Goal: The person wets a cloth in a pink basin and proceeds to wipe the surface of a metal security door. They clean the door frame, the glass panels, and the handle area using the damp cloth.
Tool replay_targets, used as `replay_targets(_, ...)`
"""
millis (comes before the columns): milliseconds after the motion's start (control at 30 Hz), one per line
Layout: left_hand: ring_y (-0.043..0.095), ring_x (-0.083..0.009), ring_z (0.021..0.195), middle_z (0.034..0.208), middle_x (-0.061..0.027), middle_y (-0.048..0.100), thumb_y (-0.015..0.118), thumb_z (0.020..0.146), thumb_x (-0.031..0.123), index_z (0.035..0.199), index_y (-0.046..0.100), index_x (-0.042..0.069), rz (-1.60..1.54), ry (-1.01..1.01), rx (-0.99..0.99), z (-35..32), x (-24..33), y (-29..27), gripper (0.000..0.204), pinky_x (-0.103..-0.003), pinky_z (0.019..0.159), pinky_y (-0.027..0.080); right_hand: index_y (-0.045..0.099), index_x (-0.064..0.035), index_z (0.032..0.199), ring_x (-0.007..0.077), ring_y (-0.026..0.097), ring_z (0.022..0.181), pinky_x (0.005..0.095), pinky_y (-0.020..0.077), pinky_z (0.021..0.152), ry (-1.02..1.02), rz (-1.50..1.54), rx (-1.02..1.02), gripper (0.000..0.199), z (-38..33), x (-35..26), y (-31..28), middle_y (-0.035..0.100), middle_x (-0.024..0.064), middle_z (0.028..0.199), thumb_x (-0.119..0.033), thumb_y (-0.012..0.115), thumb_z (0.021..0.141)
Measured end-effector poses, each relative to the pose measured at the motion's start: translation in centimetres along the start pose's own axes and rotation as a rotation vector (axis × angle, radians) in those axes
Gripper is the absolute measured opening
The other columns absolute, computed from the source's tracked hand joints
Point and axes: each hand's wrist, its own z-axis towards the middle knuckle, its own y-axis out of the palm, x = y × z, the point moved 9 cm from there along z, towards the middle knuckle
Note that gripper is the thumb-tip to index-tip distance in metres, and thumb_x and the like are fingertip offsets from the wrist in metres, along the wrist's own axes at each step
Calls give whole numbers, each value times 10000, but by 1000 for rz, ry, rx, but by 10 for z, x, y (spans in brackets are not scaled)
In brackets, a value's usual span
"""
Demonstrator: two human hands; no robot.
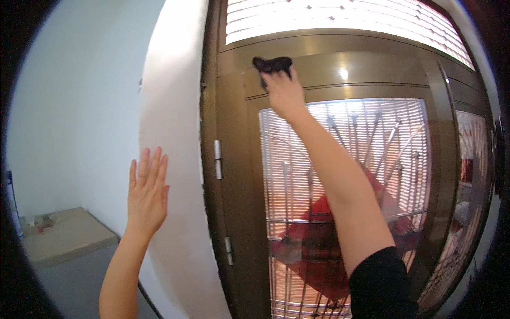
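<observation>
My right hand (286, 95) is raised high and presses a dark cloth (273, 65) against the upper rail of a brown metal door (234, 117). Its fingers lie over the lower part of the cloth, and a bunched edge sticks out above them. The right arm, in a black sleeve, crosses in front of the door's glass panel (297, 196). Lower on the left, my left hand (149, 196) is open, fingers stretched upward, in front of the white wall edge (180, 223) beside the door frame. It holds nothing; whether the palm touches the wall I cannot tell.
Behind the glass are metal bars and a red diamond-shaped piece (319, 255). Hinges (218, 159) run down the door's left side. A grey cabinet (69, 234) with small items on top stands at the lower left, with a blue bottle-like object (14, 204) beside it.
</observation>
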Motion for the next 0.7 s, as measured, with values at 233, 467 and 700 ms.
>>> replay_targets(233, 141, -265, 1382, 1473, -101, 226, 505, 827, 82, 1385, 287, 26, 131, -18, 22, -6, -6, -7, 602, -450, 1129, 76, 411, -83, 1293, 271, 474, 1138, 526, 230, 1034, 271, -288, 10, 419, -43, 200, -100, 548, 130, 1176, -185, 424, 887)
replay_targets(467, 145, -251, 1381, 1476, -114, 214, 508, 824, 82, 1389, 270, 14, 81, 6, 18, 4, 9, -1, 617, -444, 1131, 75, 352, -37, 1326, 310, 452, 1171, 518, 291, 995, 560, -597, 219, 466, -102, 328, -151, 472, 126, 1296, -170, 422, 885)
replay_targets(700, 153, -253, 1379, 1475, -113, 214, 528, 802, 66, 1398, 247, 18, 141, 7, -21, 2, 12, -5, 660, -444, 1134, 76, 508, -90, 1181, 309, 515, 1047, 453, 307, 983, -92, 32, 86, 345, -56, 129, -58, 583, 133, 1068, -160, 473, 845)
